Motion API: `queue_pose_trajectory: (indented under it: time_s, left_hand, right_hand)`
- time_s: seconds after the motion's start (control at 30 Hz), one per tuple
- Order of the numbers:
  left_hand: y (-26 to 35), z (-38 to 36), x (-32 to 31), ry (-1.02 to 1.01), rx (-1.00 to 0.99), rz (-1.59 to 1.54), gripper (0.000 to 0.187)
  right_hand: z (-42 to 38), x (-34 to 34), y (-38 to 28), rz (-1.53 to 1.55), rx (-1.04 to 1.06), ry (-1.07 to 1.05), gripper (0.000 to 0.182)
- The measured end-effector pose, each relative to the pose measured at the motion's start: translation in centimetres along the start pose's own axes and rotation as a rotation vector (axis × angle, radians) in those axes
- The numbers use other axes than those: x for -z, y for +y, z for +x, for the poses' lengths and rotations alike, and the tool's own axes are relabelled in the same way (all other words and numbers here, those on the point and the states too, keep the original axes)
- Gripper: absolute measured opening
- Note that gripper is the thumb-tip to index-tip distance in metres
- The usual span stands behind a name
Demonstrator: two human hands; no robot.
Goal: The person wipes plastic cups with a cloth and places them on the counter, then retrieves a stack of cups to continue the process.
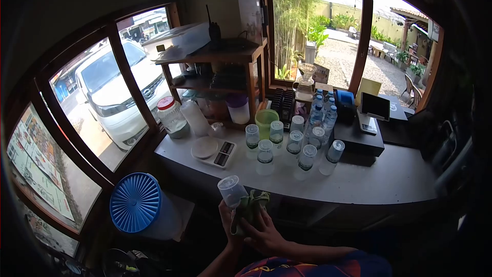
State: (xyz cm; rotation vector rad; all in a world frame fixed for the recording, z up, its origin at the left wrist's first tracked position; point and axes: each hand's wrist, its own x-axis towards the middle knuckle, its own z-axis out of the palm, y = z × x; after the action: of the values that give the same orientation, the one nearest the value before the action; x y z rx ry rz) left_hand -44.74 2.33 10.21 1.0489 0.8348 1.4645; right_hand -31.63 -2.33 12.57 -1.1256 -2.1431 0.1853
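Nearest, the left hand (pixel 228 220) is closed around the base of a clear plastic jar (pixel 232 190) with a pale lid, held tilted just below the counter edge. The right hand (pixel 264 233) presses a crumpled green cloth (pixel 252 202) against the jar's right side, fingers curled over the fabric. To the left, a round blue ribbed lid (pixel 136 202) caps a container beside the window wall, leaving a narrow gap to the hands. Beyond, the smooth pale counter (pixel 379 174) has open room at its right end. On its left sits a white scale (pixel 218 153); at centre stand clustered clear lidded jars (pixel 307 156) and a green cup (pixel 266 120). Farthest, a dark wooden shelf (pixel 215 56) rises against the windows.
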Motion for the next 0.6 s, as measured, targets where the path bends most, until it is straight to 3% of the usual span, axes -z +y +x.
queue_pose_trajectory:
  time_s: [0.07, 0.13, 0.2, 0.27, 0.3, 0.4, 0.43, 0.5, 0.6]
  left_hand:
    - [-1.0, -0.3, 0.4, -0.092, -0.060, 0.123, 0.056]
    - [-0.7, -1.0, -0.5, -0.225, -0.127, 0.268, 0.052]
    - [-1.3, -1.4, -1.2, -0.227, -0.096, 0.153, 0.051]
    - [-0.7, -0.1, -1.9, -0.176, -0.064, -0.049, 0.053]
    - [0.5, 0.9, -2.0, -0.068, 0.092, -0.079, 0.059]
    - [0.8, 1.6, -3.1, -0.115, -0.071, 0.043, 0.063]
    - [-0.3, 1.2, -3.3, -0.186, -0.075, -0.096, 0.064]
    - [-1.5, 0.5, -4.3, -0.210, -0.063, -0.050, 0.062]
    - [-2.7, 1.0, -5.3, -0.216, -0.034, -0.082, 0.060]
  right_hand:
    - [0.4, 0.2, 1.1, 0.070, -0.041, -0.063, 0.065]
    - [2.5, 2.4, 0.9, 0.541, -0.240, 0.256, 0.064]
    - [2.0, 2.6, 1.0, 0.498, -0.201, 0.311, 0.060]
    - [0.1, 2.0, -0.2, 0.063, -0.056, 0.145, 0.056]
    - [-0.6, 1.8, -0.6, -0.151, 0.008, 0.061, 0.055]
    - [-0.5, 2.3, 1.6, -0.045, -0.004, -0.024, 0.052]
    - [0.7, 3.7, 2.0, 0.092, -0.037, 0.099, 0.052]
    - [1.5, 4.6, 1.9, 0.424, -0.252, 0.281, 0.052]
    - [-0.3, 4.8, 1.8, -0.088, -0.103, 0.150, 0.054]
